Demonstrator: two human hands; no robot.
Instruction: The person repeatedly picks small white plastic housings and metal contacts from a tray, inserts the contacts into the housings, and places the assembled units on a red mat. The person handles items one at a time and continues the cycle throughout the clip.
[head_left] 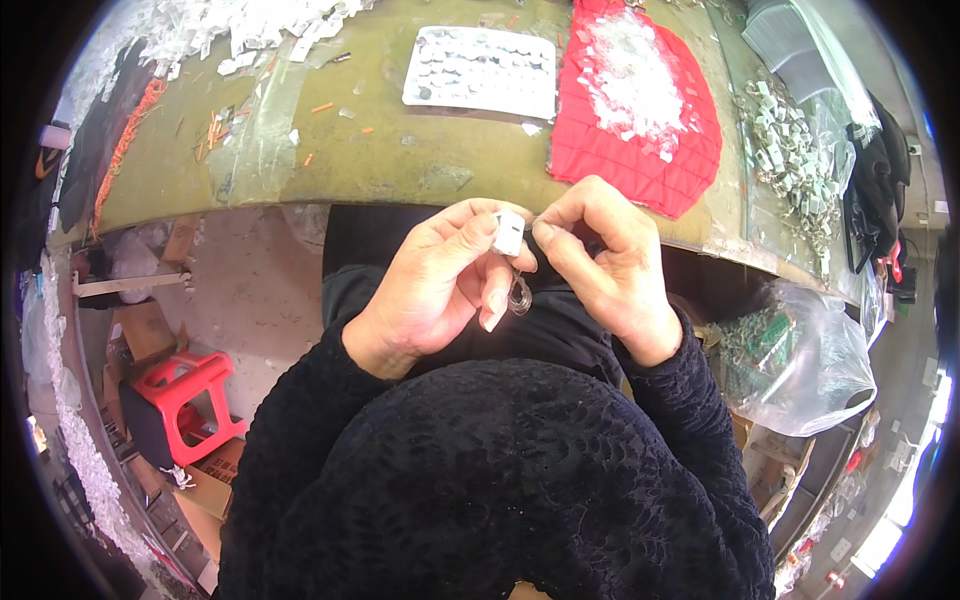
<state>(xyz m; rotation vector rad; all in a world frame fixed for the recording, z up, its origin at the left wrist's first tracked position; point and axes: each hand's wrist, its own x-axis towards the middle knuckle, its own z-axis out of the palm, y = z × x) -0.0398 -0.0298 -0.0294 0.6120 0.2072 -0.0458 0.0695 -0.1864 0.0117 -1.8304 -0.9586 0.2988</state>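
My left hand (425, 280) pinches a small white box-shaped plastic piece (508, 236) with a dark slot in its face, between thumb and forefinger. Below the piece, a thin coiled cord or wire (519, 296) hangs by my left fingers. Just right of the white piece is my right hand (615, 265), thumb and forefinger pressed together. Whatever sits between those fingertips is too small to name. Both hands are above my lap, in front of the table's near edge.
The green table (380, 150) bears a white tray (480, 106) of small round parts and a red cloth (590, 150) under clear bits. Pale corded pieces (785, 150) heap at right. A red stool (190, 400) stands lower left; a clear plastic bag (810, 370) lies lower right.
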